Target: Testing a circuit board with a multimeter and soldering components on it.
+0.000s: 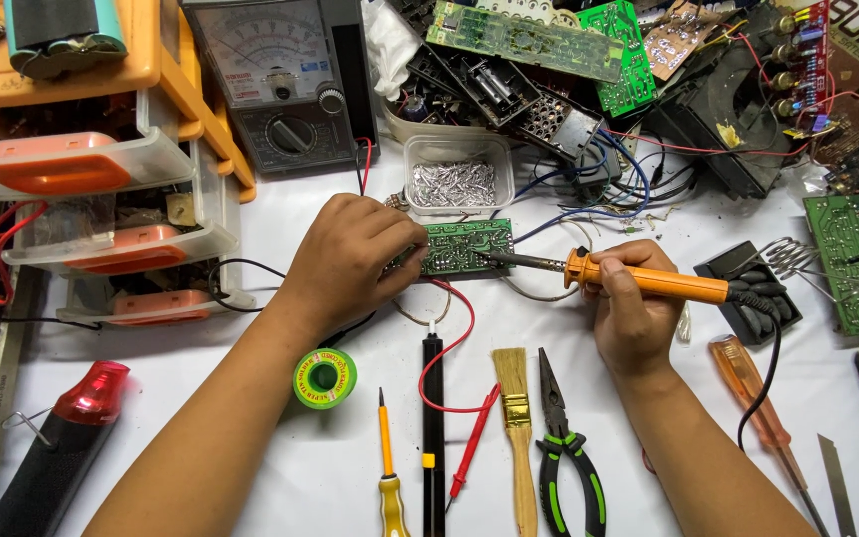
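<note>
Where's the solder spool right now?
In the head view, the green solder spool lies on the white table just below the left hand, left of the black probe.

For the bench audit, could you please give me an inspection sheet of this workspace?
Surface: white table, crowded.
Job's things: small green circuit board under the left hand; orange soldering iron in the right hand, tip on the board.
Clutter: solder spool, brush, green pliers, screwdrivers, tub of metal parts.
Grippers: both hands' fingers closed on their items.
Cables: red probe lead, black iron cord.
Surroundings: analog multimeter, orange drawer unit, heap of boards.
</note>
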